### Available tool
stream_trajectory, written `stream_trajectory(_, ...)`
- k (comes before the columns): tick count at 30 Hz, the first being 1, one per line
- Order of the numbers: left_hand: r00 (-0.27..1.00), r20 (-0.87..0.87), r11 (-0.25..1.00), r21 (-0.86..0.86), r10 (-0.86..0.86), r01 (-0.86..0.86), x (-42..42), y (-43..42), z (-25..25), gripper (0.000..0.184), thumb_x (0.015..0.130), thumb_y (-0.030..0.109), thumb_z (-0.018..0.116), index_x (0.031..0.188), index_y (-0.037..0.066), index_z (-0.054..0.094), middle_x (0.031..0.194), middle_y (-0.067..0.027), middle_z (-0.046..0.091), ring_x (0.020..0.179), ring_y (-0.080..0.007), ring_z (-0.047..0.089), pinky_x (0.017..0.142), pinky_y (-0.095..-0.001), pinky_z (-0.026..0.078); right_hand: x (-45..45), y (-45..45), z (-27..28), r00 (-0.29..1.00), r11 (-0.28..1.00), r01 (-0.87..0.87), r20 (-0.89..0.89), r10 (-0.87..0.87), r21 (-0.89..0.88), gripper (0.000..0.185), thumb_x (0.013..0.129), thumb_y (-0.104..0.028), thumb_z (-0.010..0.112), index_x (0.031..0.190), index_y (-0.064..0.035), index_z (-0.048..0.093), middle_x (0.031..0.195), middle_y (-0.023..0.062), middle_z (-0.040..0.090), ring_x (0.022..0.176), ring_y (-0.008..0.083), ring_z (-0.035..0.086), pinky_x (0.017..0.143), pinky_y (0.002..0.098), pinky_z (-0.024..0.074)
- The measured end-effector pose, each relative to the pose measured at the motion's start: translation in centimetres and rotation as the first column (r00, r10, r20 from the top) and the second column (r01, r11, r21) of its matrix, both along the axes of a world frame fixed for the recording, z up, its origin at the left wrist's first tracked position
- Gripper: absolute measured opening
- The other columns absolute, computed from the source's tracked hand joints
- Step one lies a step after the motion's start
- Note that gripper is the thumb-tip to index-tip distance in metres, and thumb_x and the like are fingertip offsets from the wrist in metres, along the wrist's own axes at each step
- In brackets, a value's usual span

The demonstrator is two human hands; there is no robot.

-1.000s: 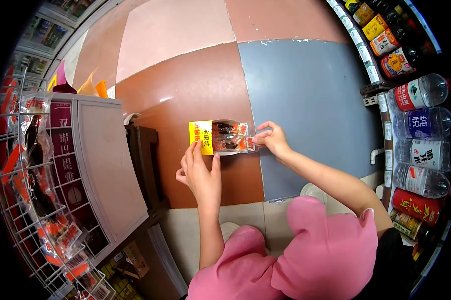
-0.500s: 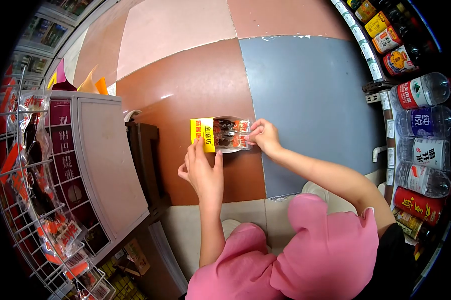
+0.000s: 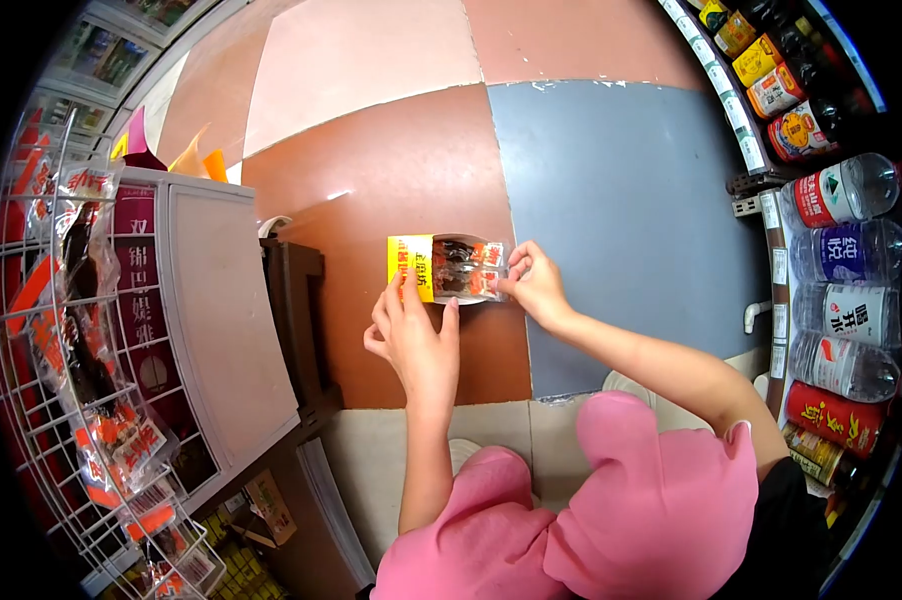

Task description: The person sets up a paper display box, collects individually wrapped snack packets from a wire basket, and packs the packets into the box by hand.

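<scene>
A small yellow and white box with its right side open lies above the brown floor tile, in the middle of the view. Several clear snack packets with red and white print and dark contents fill it. The near side of the box is held by my left hand, fingers on the yellow face and thumb at the lower edge. My right hand pinches the right end of a packet at the box's open side.
A wire rack with hanging snack packets stands at the left, beside a white cabinet. Along the right is a shelf with water bottles, a red can and sauce bottles. A dark brown stand is near the cabinet.
Both hands and the box have shifted slightly to the right in the view. The right hand's fingers have moved closer to the box than a second ago, and the packets sit at its open side.
</scene>
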State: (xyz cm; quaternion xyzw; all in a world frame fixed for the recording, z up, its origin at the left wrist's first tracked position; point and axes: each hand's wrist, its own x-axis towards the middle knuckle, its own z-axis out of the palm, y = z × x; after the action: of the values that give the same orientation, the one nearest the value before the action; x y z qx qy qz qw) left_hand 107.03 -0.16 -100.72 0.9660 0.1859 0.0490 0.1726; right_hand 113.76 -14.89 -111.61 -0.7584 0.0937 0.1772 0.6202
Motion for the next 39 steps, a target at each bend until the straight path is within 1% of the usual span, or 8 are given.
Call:
stream_trajectory(5, 0.997, 0.075, 0.999, -0.037, -0.033, 0.036, -0.2, -0.5, 1.6, 0.057, 0.084, 0.024, 0.073, 0.133, 0.003, 0.053, 0.137, -0.0112, 0.052, 0.127, -0.0267, 0.044, 0.101, -0.0454, 0.026, 0.1, 1.0, 3.8, 0.984, 0.995, -0.053, 0.174, 0.038, 0.080, 0.031, 0.075, -0.008, 0.080, 0.088, -0.0055, 0.052, 0.071, -0.0004, 0.056, 0.059, 0.0068, 0.051, 0.054, 0.0237, 0.0445)
stream_trajectory(10, 0.939, 0.342, 0.987, -0.132, -0.041, 0.091, -0.3, -0.8, 5.0, 0.048, 0.084, 0.016, 0.071, 0.129, 0.008, 0.058, 0.134, -0.0081, 0.055, 0.128, -0.0255, 0.045, 0.102, -0.0428, 0.025, 1.7, 2.2, 12.2, 0.921, 0.965, -0.146, 0.386, 0.053, 0.216, 0.024, 0.081, -0.006, 0.075, 0.092, -0.0041, 0.054, 0.074, 0.0008, 0.059, 0.059, 0.0051, 0.053, 0.053, 0.0207, 0.0428)
stream_trajectory(13, 0.883, 0.470, 0.979, -0.184, 0.005, 0.092, -0.6, -0.8, 8.2, 0.044, 0.082, 0.008, 0.069, 0.125, 0.008, 0.061, 0.129, -0.0067, 0.059, 0.126, -0.0262, 0.049, 0.105, -0.0407, 0.027, 2.7, 2.5, 18.2, 0.814, 0.965, -0.250, 0.557, 0.163, 0.082, 0.021, 0.081, -0.007, 0.073, 0.092, -0.0039, 0.056, 0.080, 0.0054, 0.064, 0.065, 0.0102, 0.060, 0.056, 0.0244, 0.0448)
stream_trajectory(19, 0.755, 0.653, 0.973, -0.206, 0.060, 0.102, -1.4, 0.3, 12.6, 0.041, 0.079, 0.003, 0.069, 0.119, 0.005, 0.065, 0.119, -0.0079, 0.065, 0.117, -0.0288, 0.057, 0.100, -0.0388, 0.034, 4.2, 5.3, 28.8, 0.293, 0.934, -0.341, 0.931, 0.216, -0.109, 0.020, 0.074, -0.004, 0.072, 0.090, -0.0037, 0.061, 0.085, 0.0086, 0.065, 0.074, 0.0240, 0.060, 0.064, 0.0323, 0.0463)
stream_trajectory(24, 0.660, 0.745, 0.965, -0.233, 0.096, 0.122, -2.0, 0.8, 15.2, 0.039, 0.078, 0.007, 0.070, 0.117, 0.007, 0.067, 0.118, -0.0037, 0.066, 0.113, -0.0247, 0.059, 0.096, -0.0370, 0.034, 5.1, 10.3, 37.7, -0.166, 0.918, -0.303, 0.963, 0.211, -0.254, 0.022, 0.071, 0.000, 0.072, 0.091, -0.0053, 0.064, 0.088, 0.0084, 0.066, 0.078, 0.0275, 0.058, 0.071, 0.0359, 0.0458)
stream_trajectory(31, 0.631, 0.764, 0.948, -0.283, 0.132, 0.144, -2.8, 0.9, 16.2, 0.039, 0.077, 0.003, 0.071, 0.115, 0.007, 0.068, 0.112, -0.0085, 0.068, 0.108, -0.0275, 0.060, 0.092, -0.0383, 0.039, 9.1, 19.1, 44.2, -0.246, 0.855, -0.322, 0.908, 0.340, -0.408, 0.028, 0.073, 0.000, 0.068, 0.099, -0.0090, 0.070, 0.091, 0.0112, 0.062, 0.093, 0.0319, 0.058, 0.079, 0.0415, 0.0477)
stream_trajectory(35, 0.612, 0.776, 0.936, -0.312, 0.154, 0.160, -3.2, 1.2, 16.3, 0.040, 0.076, 0.003, 0.072, 0.115, 0.007, 0.068, 0.111, -0.0082, 0.068, 0.106, -0.0275, 0.061, 0.092, -0.0389, 0.039, 10.0, 22.5, 45.6, -0.174, 0.728, -0.198, 0.754, 0.633, -0.656, 0.031, 0.075, -0.003, 0.073, 0.106, -0.0107, 0.071, 0.086, 0.0113, 0.061, 0.091, 0.0285, 0.062, 0.080, 0.0410, 0.0486)
stream_trajectory(39, 0.597, 0.783, 0.924, -0.340, 0.176, 0.173, -3.6, 1.7, 16.2, 0.041, 0.076, 0.003, 0.072, 0.116, 0.008, 0.068, 0.112, -0.0061, 0.068, 0.106, -0.0264, 0.060, 0.093, -0.0385, 0.039, 10.5, 24.7, 46.1, -0.093, 0.686, -0.086, 0.692, 0.716, -0.722, 0.029, 0.071, -0.003, 0.074, 0.098, -0.0118, 0.072, 0.100, 0.0099, 0.064, 0.104, 0.0299, 0.061, 0.087, 0.0411, 0.0507)
